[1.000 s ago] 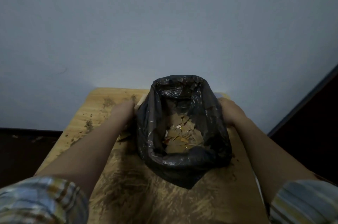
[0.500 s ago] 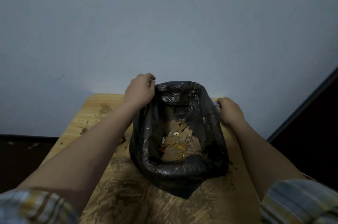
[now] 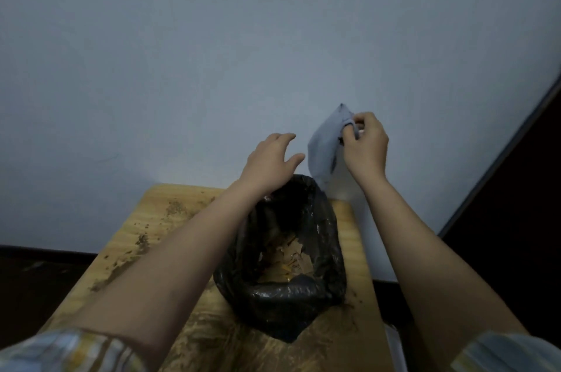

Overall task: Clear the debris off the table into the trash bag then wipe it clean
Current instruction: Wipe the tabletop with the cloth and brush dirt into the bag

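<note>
The black trash bag (image 3: pixel 282 289) sat open, scraps inside; above it the right hand (image 3: pixel 365 145) now pinched a grey cloth (image 3: pixel 326 147), and the left hand (image 3: pixel 271 163) had let go, fingers spread.

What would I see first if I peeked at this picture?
A black trash bag stands open in the middle of the dirty wooden table, with brown scraps inside. Above it, the right hand pinches a grey cloth, and the left hand reaches toward it.
</note>
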The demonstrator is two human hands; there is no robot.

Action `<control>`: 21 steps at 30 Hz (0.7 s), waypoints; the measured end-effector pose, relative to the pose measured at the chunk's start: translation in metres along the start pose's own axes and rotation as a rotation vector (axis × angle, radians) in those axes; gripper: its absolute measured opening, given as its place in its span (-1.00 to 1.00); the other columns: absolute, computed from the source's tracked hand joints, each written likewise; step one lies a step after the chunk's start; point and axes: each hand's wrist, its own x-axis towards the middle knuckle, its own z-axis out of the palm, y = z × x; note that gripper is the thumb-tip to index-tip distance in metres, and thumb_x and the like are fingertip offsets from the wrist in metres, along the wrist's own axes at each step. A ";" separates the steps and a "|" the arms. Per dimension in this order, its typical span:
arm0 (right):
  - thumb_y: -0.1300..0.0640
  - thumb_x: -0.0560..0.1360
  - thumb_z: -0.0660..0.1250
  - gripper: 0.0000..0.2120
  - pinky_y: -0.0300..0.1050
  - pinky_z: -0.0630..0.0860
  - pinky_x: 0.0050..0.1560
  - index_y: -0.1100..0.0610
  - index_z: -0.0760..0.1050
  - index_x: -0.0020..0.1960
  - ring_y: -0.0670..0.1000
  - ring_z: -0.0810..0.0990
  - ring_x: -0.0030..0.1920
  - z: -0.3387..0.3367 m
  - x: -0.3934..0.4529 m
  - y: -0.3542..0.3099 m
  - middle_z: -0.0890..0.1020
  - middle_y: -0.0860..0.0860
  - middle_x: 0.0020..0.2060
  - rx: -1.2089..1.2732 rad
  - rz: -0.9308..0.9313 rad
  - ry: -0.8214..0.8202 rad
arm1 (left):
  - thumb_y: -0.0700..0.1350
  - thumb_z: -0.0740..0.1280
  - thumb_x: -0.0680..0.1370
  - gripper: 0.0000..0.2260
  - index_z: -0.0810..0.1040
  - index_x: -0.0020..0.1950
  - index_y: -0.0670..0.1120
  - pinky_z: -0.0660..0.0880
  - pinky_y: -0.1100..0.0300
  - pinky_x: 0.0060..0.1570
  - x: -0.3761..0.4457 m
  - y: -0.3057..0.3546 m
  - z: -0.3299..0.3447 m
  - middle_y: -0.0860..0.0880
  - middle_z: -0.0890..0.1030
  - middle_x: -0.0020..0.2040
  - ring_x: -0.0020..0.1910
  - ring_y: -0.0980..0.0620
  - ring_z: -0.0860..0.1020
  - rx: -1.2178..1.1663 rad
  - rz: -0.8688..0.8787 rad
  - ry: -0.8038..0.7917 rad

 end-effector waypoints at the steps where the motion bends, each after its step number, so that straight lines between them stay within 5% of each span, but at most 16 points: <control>1: 0.16 0.56 0.26 -0.92 0.07 0.53 -0.05 0.18 0.47 -0.03 0.12 0.56 -0.08 -0.004 -0.001 -0.018 0.57 0.11 -0.08 0.046 -0.009 0.002 | 0.06 0.27 0.58 -0.48 0.26 0.49 -0.08 0.25 0.04 0.38 -0.001 0.010 -0.007 -0.09 0.32 0.45 0.42 -0.07 0.28 -0.057 0.015 0.003; 3: 0.17 0.55 0.28 -0.94 0.08 0.56 -0.06 0.17 0.46 -0.06 0.12 0.59 -0.13 -0.007 -0.008 -0.047 0.56 0.03 -0.19 0.148 -0.003 0.006 | 0.07 0.34 0.53 -0.41 0.24 0.49 -0.09 0.27 0.03 0.35 -0.004 0.026 -0.016 -0.11 0.32 0.43 0.40 -0.09 0.29 -0.136 0.033 0.006; 7: 0.19 0.54 0.31 -0.89 -0.23 0.61 -0.26 0.09 0.43 -0.15 -0.19 0.58 -0.34 -0.011 -0.033 -0.093 0.52 -0.09 -0.31 0.379 0.111 0.030 | -0.01 0.36 0.51 -0.44 0.24 0.45 -0.07 0.39 -0.04 0.21 -0.025 0.032 -0.045 -0.12 0.33 0.38 0.32 -0.16 0.36 -0.096 -0.021 0.128; 10: 0.21 0.55 0.30 -0.89 -0.19 0.64 -0.21 0.12 0.44 -0.15 -0.09 0.62 -0.30 -0.015 -0.055 -0.113 0.56 0.01 -0.30 0.467 0.210 -0.050 | -0.13 0.33 0.46 -0.56 0.38 0.34 -0.02 0.45 0.02 -0.01 -0.046 0.020 -0.072 -0.12 0.45 0.25 0.17 -0.19 0.47 -0.040 -0.079 0.134; 14: 0.17 0.55 0.32 -0.93 -0.10 0.64 -0.07 0.09 0.48 -0.11 0.03 0.64 -0.16 -0.016 -0.082 -0.122 0.61 0.09 -0.19 0.411 0.234 -0.262 | -0.24 0.21 0.41 -0.64 0.50 0.16 0.03 0.33 0.14 -0.19 -0.077 0.001 -0.100 -0.05 0.58 0.05 0.01 -0.17 0.52 0.020 -0.122 0.142; 18: 0.13 0.52 0.36 -0.91 -0.34 0.53 -0.18 -0.06 0.53 -0.05 -0.26 0.60 -0.23 -0.015 -0.116 -0.121 0.63 -0.08 -0.12 0.380 0.200 -0.468 | -0.21 0.19 0.43 -0.78 0.48 0.04 -0.03 0.37 0.11 -0.22 -0.110 -0.022 -0.116 -0.08 0.59 -0.02 -0.08 -0.18 0.52 0.049 -0.188 0.111; 21: 0.01 0.49 0.37 -0.87 -0.16 0.53 0.04 -0.13 0.53 0.04 -0.18 0.60 0.00 -0.014 -0.142 -0.104 0.63 -0.13 -0.01 0.162 0.173 -0.532 | -0.19 0.17 0.48 -0.87 0.43 0.00 -0.08 0.38 0.10 -0.24 -0.125 -0.039 -0.119 -0.10 0.56 -0.06 -0.11 -0.17 0.51 0.047 -0.243 0.039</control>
